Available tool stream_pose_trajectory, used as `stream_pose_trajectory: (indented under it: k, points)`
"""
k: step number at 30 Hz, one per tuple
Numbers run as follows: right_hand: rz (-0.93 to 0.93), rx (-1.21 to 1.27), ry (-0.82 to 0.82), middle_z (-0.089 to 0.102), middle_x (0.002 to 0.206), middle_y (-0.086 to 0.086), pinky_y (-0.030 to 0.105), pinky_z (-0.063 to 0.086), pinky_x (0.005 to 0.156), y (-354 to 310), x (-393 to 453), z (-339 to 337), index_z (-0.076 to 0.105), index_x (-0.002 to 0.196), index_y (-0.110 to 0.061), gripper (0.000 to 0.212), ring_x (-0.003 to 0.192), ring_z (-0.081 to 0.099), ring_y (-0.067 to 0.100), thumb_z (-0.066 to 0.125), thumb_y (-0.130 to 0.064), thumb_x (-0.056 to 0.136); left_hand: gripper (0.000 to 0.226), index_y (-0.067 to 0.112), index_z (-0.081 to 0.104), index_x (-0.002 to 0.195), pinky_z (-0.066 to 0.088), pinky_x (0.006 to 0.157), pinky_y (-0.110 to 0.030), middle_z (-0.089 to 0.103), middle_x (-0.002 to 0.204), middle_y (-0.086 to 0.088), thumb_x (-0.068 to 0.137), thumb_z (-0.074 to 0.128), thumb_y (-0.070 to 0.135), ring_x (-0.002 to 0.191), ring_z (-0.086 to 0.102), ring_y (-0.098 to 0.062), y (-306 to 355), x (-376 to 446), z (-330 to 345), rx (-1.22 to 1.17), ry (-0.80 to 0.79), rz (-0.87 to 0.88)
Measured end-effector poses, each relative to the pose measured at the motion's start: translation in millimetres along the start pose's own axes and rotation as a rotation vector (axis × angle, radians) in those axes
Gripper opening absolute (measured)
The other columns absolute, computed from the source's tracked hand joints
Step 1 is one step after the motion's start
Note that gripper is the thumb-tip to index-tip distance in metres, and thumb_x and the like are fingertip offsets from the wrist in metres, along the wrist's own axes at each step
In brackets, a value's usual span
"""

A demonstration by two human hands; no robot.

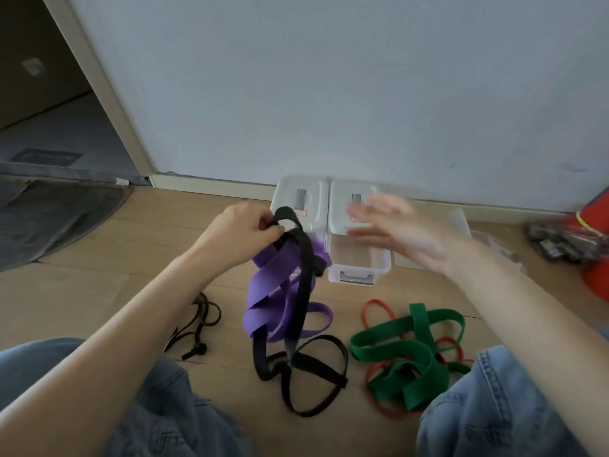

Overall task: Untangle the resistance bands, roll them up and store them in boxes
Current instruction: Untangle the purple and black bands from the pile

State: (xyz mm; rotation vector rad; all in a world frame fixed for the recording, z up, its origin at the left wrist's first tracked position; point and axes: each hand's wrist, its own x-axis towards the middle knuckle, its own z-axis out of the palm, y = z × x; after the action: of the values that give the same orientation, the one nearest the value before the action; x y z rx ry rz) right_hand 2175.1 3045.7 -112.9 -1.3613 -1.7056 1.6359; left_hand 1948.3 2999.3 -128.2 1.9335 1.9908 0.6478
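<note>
Mid-frame, the left hand (245, 230) pinched the knotted black band (304, 278) and purple band (267, 291) aloft while the right hand (400, 232) hovered open and empty, best placed to tease loops apart gently.

The red-framed labels on both box lids (301, 201) are too blurred to read.

Your view was evenly lit by soft daylight, with faint shadows; your right hand (405, 235) blurred, edges bowed, the doorway (49, 94) at ten o'clock stayed dim.
</note>
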Motion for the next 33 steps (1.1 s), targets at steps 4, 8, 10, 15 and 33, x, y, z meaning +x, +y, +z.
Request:
stream_pose_trajectory:
  k: [4,8,10,15,33]
  points:
    - [-0.198,-0.406,-0.13,0.066,0.083,-0.017,0.015,0.046,0.072,18.5,1.3,39.2,0.061,0.082,-0.034,0.016,0.077,0.061,-0.003,0.075,-0.039,0.075,0.025,-0.001,0.065,0.087,0.039,0.065,-0.033,0.057,0.074,-0.019,0.088,0.057,0.023,0.067,0.045,-0.02,10.7,-0.2,-2.3,-0.207,-0.143,0.044]
    - [-0.229,-0.308,-0.034,0.064,0.067,-0.008,0.023,0.045,0.068,24.4,11.0,40.2,0.064,0.074,-0.021,0.012,0.064,0.057,0.006,0.075,-0.019,0.075,0.033,-0.002,0.064,0.083,0.039,0.063,-0.029,0.055,0.066,-0.011,0.092,0.052,0.027,0.06,0.046,-0.014,7.5,-1.7,-5.2,-0.343,-0.208,-0.021]
    - [-0.19,-0.191,-0.048,0.07,0.073,0.001,0.025,0.049,0.072,20.9,11.6,32.5,0.066,0.074,-0.018,0.008,0.072,0.065,0.012,0.073,-0.015,0.078,0.037,0.006,0.062,0.066,0.042,0.065,-0.027,0.059,0.058,0.0,0.094,0.048,0.026,0.059,0.054,-0.012,4.0,-0.8,-5.9,-0.423,-0.188,-0.08]
    - [-0.253,0.406,0.273,0.067,0.089,0.01,0.026,0.056,0.064,-0.6,13.2,-6.2,0.064,0.086,-0.007,0.008,0.077,0.069,0.019,0.059,-0.011,0.09,0.04,0.014,0.051,0.059,0.044,0.051,-0.017,0.055,0.047,0.004,0.095,0.047,0.03,0.054,0.061,-0.014,-14.5,1.0,-12.8,-0.266,-0.229,-0.208]
    - [-0.265,-0.577,-0.364,0.048,0.134,-0.016,0.008,0.04,0.071,53.4,31.2,65.9,0.035,0.137,-0.032,0.063,0.086,0.055,-0.005,0.066,-0.042,0.083,0.026,0.013,0.052,0.07,0.025,0.024,-0.01,0.032,0.054,0.006,0.083,0.054,0.035,0.037,0.032,-0.002,19.5,-4.9,-32.0,-1.383,-0.655,-0.239]
